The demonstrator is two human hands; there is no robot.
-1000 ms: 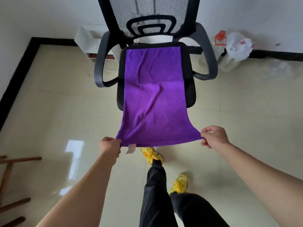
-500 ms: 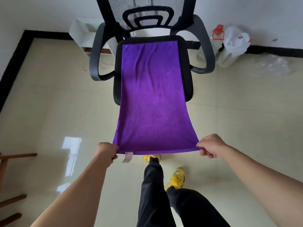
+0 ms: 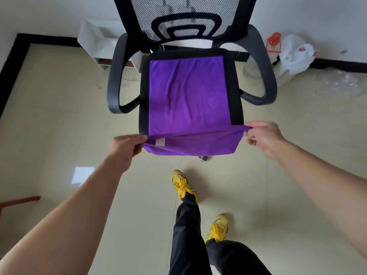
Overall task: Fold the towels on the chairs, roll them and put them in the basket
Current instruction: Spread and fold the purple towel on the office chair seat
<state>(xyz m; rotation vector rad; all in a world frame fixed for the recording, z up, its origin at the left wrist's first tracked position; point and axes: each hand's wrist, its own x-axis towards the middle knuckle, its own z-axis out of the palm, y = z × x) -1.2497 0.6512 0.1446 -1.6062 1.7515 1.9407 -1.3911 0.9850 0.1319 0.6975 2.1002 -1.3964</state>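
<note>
Pale glossy floor tiles fill most of the frame, with a white wall along the top and a black mesh office chair in the upper centre. The purple towel lies spread over its seat, flat with a few shallow creases. Its near end is lifted and doubled back just over the seat's front edge at mid-frame.

The left grip pinches the near left corner between thumb and fingers, beside a small pale label. The right grip pinches the near right corner the same way, closed on cloth.

The held edge sags a little between them, so the towel looks light, soft and limp. With no stiffness of its own, it will likely follow whatever holds it and slump where unsupported. Its pile seems grippy rather than slick. The corners are the sensible holds, kept level and taut so the fold lands square on the far edge. No basket is in view.
</note>
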